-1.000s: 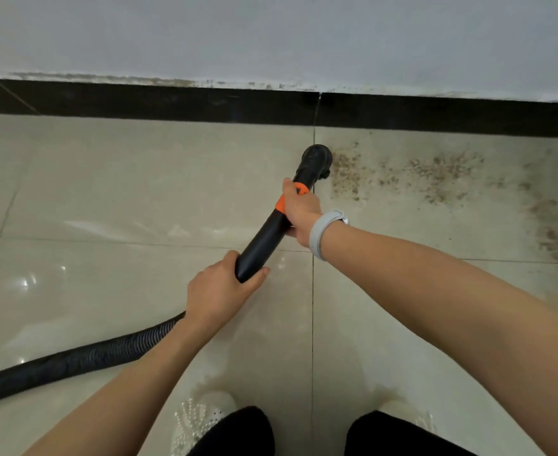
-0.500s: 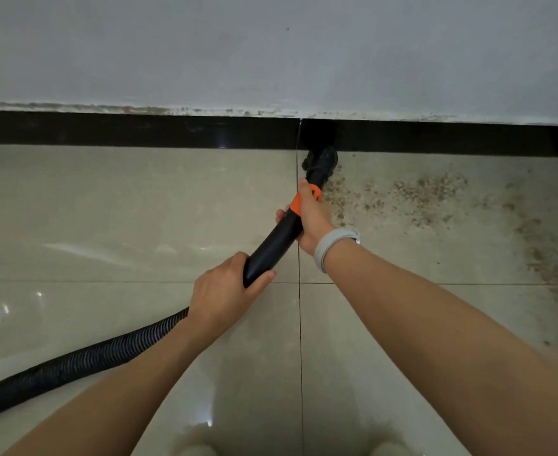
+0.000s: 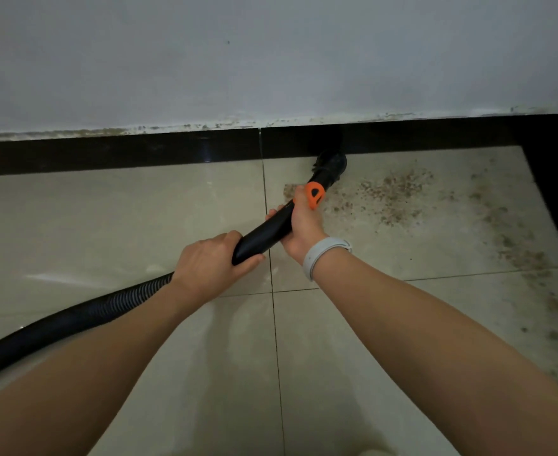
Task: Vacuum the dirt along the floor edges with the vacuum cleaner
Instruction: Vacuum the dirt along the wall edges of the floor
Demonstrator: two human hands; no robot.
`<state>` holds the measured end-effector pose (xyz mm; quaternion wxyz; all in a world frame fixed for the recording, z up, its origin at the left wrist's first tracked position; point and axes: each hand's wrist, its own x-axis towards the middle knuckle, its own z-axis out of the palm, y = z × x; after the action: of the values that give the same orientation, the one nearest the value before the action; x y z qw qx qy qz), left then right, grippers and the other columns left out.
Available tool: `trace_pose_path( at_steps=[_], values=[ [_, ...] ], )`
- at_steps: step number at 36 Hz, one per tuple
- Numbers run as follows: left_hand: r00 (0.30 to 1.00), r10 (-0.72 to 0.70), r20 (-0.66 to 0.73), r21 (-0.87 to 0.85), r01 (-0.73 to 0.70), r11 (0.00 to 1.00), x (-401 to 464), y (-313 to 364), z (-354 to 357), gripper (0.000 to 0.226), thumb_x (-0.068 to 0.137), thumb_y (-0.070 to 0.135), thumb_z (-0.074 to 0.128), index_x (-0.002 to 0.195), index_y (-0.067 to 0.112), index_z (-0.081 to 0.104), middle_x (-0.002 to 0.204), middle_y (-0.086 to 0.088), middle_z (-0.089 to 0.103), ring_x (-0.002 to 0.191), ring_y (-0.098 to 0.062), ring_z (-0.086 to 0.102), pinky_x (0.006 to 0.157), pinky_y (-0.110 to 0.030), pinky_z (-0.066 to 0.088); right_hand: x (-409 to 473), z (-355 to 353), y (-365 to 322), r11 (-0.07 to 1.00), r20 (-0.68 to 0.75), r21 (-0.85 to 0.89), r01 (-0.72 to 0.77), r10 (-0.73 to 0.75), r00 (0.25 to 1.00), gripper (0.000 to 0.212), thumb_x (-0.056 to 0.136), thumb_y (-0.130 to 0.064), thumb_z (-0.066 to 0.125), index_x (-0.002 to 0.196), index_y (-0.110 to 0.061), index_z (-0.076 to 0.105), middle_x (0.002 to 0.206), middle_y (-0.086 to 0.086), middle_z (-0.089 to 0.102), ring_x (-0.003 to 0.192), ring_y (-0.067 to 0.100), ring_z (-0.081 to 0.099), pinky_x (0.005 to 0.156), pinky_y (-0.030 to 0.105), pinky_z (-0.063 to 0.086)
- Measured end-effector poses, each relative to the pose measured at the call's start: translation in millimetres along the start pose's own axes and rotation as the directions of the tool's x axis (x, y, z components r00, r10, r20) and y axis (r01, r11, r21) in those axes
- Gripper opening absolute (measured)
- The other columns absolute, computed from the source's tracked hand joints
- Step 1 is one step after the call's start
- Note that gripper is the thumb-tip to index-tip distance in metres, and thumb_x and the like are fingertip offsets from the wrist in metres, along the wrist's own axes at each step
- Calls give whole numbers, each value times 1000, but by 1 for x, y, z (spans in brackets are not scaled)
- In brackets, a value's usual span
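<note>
Both hands hold the black vacuum wand (image 3: 264, 236). My left hand (image 3: 210, 263) grips its lower end where the ribbed hose (image 3: 73, 319) joins. My right hand (image 3: 302, 225), with a white band on the wrist, grips it just below the orange collar (image 3: 314, 194). The black brush nozzle (image 3: 331, 166) touches the floor right at the black skirting (image 3: 123, 153). Brown dirt (image 3: 392, 195) is scattered on the beige tiles to the right of the nozzle.
A grey-white wall (image 3: 271, 60) rises above the skirting. The skirting turns a corner at the far right (image 3: 553, 166), with more dirt (image 3: 527, 258) along that edge. The hose trails off to the lower left across glossy tiles.
The nozzle has moved forward and to the right, from the open tile to the skirting edge. The view has shifted up and right, bringing the room corner into sight.
</note>
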<state>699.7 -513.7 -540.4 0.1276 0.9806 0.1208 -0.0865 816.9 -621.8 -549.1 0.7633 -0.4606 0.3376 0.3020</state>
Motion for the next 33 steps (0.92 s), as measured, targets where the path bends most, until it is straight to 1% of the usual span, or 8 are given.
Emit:
trace_pose_path(
  at_steps=[3, 6, 9, 13, 17, 22, 29, 33],
  values=[
    [1000, 19, -24, -52, -20, 998, 9, 13, 3, 49, 88, 63, 46, 105, 17, 55, 85, 4, 58, 75, -22, 61, 67, -33, 49, 6, -6, -15, 1000, -45, -18, 23, -24, 999, 26, 94, -36, 59, 92, -11, 50, 82, 9, 52, 64, 20, 55, 72, 35, 57],
    [998, 34, -53, -89, -39, 995, 11, 23, 8, 49, 88, 62, 47, 111, 19, 55, 94, 3, 60, 79, -21, 61, 69, -33, 50, 9, -16, -26, 998, -81, -46, 42, -46, 996, 28, 94, -38, 58, 90, -12, 50, 79, 9, 54, 59, 19, 56, 67, 34, 57],
    [998, 42, -52, -134, -49, 990, 6, 28, 15, 53, 86, 66, 47, 116, 23, 52, 101, 4, 61, 83, -20, 61, 71, -33, 51, 11, -30, -40, 993, -119, -89, 73, -83, 989, 27, 94, -39, 57, 90, -13, 50, 74, 7, 55, 63, 19, 57, 71, 36, 56],
    [999, 10, 44, -226, 0, 974, 8, 42, 23, 56, 83, 66, 51, 123, 27, 46, 109, 4, 61, 90, -21, 62, 75, -34, 51, 17, -50, -60, 992, -145, -78, 100, -110, 983, 28, 95, -39, 56, 91, -12, 50, 79, 9, 53, 59, 20, 56, 61, 33, 56],
    [998, 26, 59, -243, -11, 970, 23, 69, 27, 57, 82, 67, 52, 118, 23, 48, 106, 1, 62, 89, -22, 61, 74, -35, 50, 22, -66, -80, 985, -168, -102, 142, -158, 973, 31, 96, -39, 55, 102, -9, 51, 73, 7, 52, 56, 19, 55, 58, 33, 56],
    [992, 64, 107, -274, -32, 961, 41, 101, 28, 63, 79, 72, 50, 119, 23, 47, 111, 1, 59, 95, -23, 61, 79, -39, 51, 27, -88, -113, 978, -214, -94, 187, -203, 955, 30, 97, -39, 52, 86, -12, 48, 73, 9, 54, 57, 19, 57, 58, 33, 56],
    [967, 131, 221, -289, -63, 955, 67, 146, 27, 61, 83, 68, 51, 122, 22, 44, 113, -1, 56, 95, -22, 57, 79, -37, 49, 37, -123, -150, 971, -280, -91, 221, -238, 930, 30, 96, -40, 55, 87, -12, 49, 77, 8, 54, 58, 18, 57, 48, 26, 52],
    [970, 143, 198, -294, -81, 952, 72, 160, 29, 61, 85, 67, 49, 124, 20, 44, 115, -3, 56, 97, -25, 58, 83, -39, 50, 40, -133, -159, 967, -271, -74, 242, -253, 929, 31, 95, -42, 55, 90, -12, 50, 73, 7, 54, 60, 18, 57, 53, 30, 54]
  ],
)
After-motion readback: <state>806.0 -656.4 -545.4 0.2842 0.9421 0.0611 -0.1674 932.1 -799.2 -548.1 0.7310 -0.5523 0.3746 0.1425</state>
